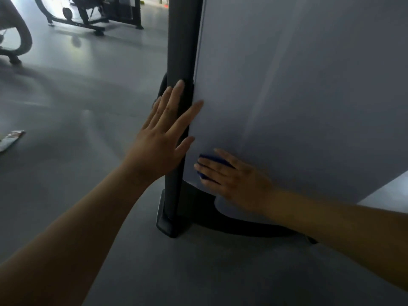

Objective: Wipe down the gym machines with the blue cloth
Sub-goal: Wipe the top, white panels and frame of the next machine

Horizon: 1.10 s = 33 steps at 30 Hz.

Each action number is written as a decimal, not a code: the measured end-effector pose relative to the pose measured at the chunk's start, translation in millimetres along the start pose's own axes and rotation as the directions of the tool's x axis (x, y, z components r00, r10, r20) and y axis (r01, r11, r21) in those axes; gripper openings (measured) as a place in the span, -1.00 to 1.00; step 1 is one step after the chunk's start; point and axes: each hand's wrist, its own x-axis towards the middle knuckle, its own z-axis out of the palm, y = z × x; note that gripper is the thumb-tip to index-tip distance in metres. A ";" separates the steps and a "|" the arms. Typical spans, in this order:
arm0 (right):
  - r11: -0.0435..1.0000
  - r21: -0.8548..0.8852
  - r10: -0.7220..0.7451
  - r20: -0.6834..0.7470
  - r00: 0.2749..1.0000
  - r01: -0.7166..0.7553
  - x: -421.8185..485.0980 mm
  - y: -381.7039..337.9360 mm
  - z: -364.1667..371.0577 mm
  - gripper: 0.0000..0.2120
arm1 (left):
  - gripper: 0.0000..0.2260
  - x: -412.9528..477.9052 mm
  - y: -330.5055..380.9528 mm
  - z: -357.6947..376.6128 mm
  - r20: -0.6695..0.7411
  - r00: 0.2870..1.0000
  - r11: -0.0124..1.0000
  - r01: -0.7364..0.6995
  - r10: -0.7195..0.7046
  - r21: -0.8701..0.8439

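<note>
Two hands on machine: right hand (234, 180) pressing cloth (213, 161) flat against grey panel (298, 85), low near post (182, 51); left hand (164, 138) spread, empty, across post. Floor wrapper (11, 140) print too blurred, perhaps lettering.

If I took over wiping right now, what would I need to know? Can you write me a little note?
Left hand: open, fingers spread, braced flat on the black post at the panel's edge.
Right hand: pressing the blue cloth flat against the grey panel, low down by the post.
Done: cannot tell which parts are already wiped.
Left: probably the rest of the panel, the post, and the black base. More machines stand farther back on the floor.
</note>
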 end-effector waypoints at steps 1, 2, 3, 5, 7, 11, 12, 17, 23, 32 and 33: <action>0.997 0.031 0.071 -0.055 0.996 -0.069 -1.7 8.2 -3.2 -0.41 | -0.33 -0.2 1.2 2.2 -0.006 1.000 0.999 -0.028 0.028 0.036; 0.984 0.074 0.171 -0.108 0.979 -0.164 -3.2 17.3 -8.2 -0.44 | -0.34 -0.1 0.9 4.0 -0.006 0.998 0.996 -0.061 0.062 0.069; 0.962 0.106 0.266 -0.142 0.953 -0.252 -6.1 24.8 -12.2 -0.45 | -0.34 0.2 0.0 5.5 -0.002 0.996 0.993 -0.088 0.089 0.080; 0.941 0.113 0.333 -0.145 0.932 -0.319 -12.3 26.0 -13.6 -0.44 | -0.35 1.5 -0.2 8.0 -0.007 0.995 0.993 -0.101 0.101 0.057; 0.977 0.054 0.211 -0.115 0.971 -0.206 -16.0 14.0 -8.1 -0.42 | -0.36 2.9 2.4 10.3 -0.019 0.996 0.996 -0.081 0.082 0.029; 0.971 0.115 0.225 -0.149 0.963 -0.209 -21.6 30.4 -14.1 -0.41 | -0.36 4.6 5.2 12.3 -0.027 0.997 0.997 -0.073 0.073 -0.004; 0.941 0.162 0.327 -0.203 0.923 -0.297 -23.7 39.8 -19.0 -0.44 | -0.35 5.2 5.3 11.9 -0.026 0.996 0.996 -0.087 0.087 0.002; 0.955 0.128 0.292 -0.225 0.930 -0.269 -47.1 33.2 -4.7 -0.44 | -0.30 14.4 19.2 10.3 -0.035 0.992 0.992 -0.120 0.119 -0.028; 0.880 0.238 0.468 -0.286 0.836 -0.411 -65.0 65.9 -18.0 -0.49 | -0.34 21.0 39.9 20.0 -0.047 0.994 0.994 -0.099 0.097 -0.048; 0.892 0.199 0.450 -0.335 0.828 -0.405 -88.1 77.6 -15.5 -0.40 | -0.40 29.1 61.4 20.3 -0.045 0.987 0.988 -0.153 0.153 0.002; 0.857 0.228 0.514 -0.362 0.778 -0.461 -90.9 82.2 -14.2 -0.41 | -0.39 30.3 64.7 19.4 -0.044 0.987 0.988 -0.156 0.155 -0.008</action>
